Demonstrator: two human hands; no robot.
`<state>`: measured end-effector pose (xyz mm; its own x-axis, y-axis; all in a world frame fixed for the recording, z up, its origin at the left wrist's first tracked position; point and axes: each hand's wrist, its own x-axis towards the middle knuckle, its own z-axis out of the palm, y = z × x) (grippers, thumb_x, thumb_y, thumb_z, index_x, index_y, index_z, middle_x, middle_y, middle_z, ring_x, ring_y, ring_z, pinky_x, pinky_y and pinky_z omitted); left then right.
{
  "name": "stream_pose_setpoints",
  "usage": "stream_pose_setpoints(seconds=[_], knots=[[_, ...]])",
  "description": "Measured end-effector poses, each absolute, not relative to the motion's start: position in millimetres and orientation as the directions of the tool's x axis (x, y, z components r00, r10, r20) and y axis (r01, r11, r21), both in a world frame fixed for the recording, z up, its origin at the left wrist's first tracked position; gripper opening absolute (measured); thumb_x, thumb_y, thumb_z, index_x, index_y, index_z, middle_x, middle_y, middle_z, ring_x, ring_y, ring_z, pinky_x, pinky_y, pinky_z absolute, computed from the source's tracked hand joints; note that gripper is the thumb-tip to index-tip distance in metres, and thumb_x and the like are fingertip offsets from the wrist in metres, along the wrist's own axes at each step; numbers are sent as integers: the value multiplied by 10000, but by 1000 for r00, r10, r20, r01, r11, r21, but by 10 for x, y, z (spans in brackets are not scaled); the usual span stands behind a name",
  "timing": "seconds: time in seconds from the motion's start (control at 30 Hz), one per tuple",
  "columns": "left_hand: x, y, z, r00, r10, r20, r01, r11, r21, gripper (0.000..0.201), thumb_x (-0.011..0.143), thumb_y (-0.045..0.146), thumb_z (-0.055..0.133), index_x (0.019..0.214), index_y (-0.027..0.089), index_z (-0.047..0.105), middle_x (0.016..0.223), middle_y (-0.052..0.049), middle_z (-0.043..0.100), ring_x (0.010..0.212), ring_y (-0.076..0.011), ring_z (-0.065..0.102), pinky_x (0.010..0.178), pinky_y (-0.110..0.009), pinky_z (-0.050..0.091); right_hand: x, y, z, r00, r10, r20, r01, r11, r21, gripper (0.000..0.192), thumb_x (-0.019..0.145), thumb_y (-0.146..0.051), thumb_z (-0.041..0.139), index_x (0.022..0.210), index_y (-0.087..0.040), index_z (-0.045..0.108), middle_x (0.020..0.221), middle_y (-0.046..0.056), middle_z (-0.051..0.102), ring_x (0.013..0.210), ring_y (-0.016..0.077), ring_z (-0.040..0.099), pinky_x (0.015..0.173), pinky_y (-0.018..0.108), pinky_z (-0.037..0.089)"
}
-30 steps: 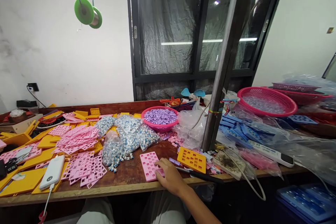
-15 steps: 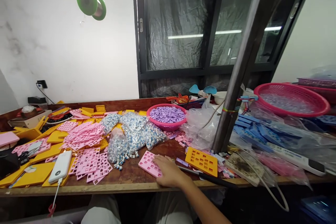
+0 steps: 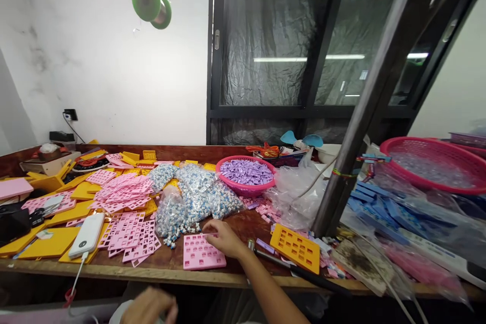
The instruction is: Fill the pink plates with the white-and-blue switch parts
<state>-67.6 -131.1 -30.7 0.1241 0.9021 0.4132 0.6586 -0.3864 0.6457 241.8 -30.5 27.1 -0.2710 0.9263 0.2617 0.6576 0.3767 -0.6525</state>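
Now the pink tray [image 3: 203, 252] lies square near the table [image 3: 178, 263] edge, moved left; the right hand [image 3: 222, 237] rests flat on its corner. The left hand [image 3: 150, 307] is blurred, its grip unclear.

White wall [image 3: 106, 71]; dark window [image 3: 273, 45].

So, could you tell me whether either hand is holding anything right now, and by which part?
The right hand rests its fingers on the top right corner of the pink tray; a closed grip cannot be told. The left hand is blurred, so it cannot be told.
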Motion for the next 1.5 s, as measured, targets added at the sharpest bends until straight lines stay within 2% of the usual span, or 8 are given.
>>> stream_pose_setpoints(seconds=[0.17, 0.57, 0.7, 0.83, 0.93, 1.13, 1.3, 1.5], knots=[[-559, -466, -165, 116, 916, 384, 779, -324, 537, 331, 1005, 355, 435, 1171, 228, 691, 1209, -100, 704, 1155, -267, 647, 1046, -433, 493, 2247, 119, 155, -239, 933, 269, 717, 356, -600, 238, 750, -97, 647, 906, -200, 793, 927, 33, 796, 871, 210, 709, 794, 271, 490], [-527, -11, -195, 106, 958, 266, 825, -234, 514, 223, 916, 334, 523, 975, 239, 717, 1018, -62, 768, 982, -248, 690, 866, -336, 486, 2252, 310, -157, -118, 949, 291, 710, 286, -644, 66, 832, -140, 699, 866, -181, 738, 974, 59, 752, 956, 222, 667, 839, 288, 455], [-545, -56, -178, 103, 957, 272, 801, -243, 548, 225, 919, 377, 523, 900, 252, 709, 936, -45, 772, 910, -242, 699, 828, -327, 496, 2276, 286, -128, -112, 945, 308, 670, 301, -679, 107, 852, -145, 674, 936, -184, 728, 893, 45, 742, 843, 212, 668, 786, 288, 465], [-501, -118, -163, 89, 946, 311, 758, -267, 595, 318, 935, 444, 488, 1045, 246, 712, 1056, -72, 767, 958, -259, 697, 892, -366, 515, 2272, 253, -45, -150, 921, 360, 585, 376, -719, 205, 946, -189, 575, 1090, -209, 720, 995, 45, 756, 912, 207, 677, 851, 296, 482], [-326, -117, -118, 132, 934, 333, 718, -322, 617, 392, 950, 464, 471, 1166, 225, 694, 1123, -94, 739, 1005, -264, 682, 933, -380, 518, 2237, 239, 1, -208, 905, 372, 513, 424, -746, 210, 976, -232, 545, 949, -211, 752, 960, 35, 765, 919, 208, 683, 851, 294, 494], [85, 46, 60, 290, 908, 303, 658, -419, 626, 237, 946, 387, 519, 992, 248, 705, 1066, -65, 723, 1063, -253, 657, 938, -354, 489, 2194, 219, -1, -234, 917, 323, 422, 395, -816, 150, 898, -249, 642, 934, -187, 774, 873, 33, 775, 821, 214, 699, 742, 289, 523], [84, 142, 181, 338, 913, 229, 643, -401, 652, 158, 918, 335, 564, 967, 240, 680, 966, -40, 741, 911, -231, 666, 795, -314, 466, 2182, 160, 42, -219, 934, 282, 411, 351, -841, 186, 809, -173, 709, 976, -196, 788, 918, 28, 788, 852, 213, 704, 749, 283, 520], [41, 92, 123, 385, 917, 107, 638, -348, 687, 167, 850, 228, 645, 971, 258, 756, 1026, -28, 757, 986, -215, 665, 865, -297, 450, 2161, 89, 112, -296, 920, 257, 536, 383, -753, 164, 786, -119, 772, 912, -219, 804, 931, 25, 781, 904, 211, 690, 821, 302, 497]])
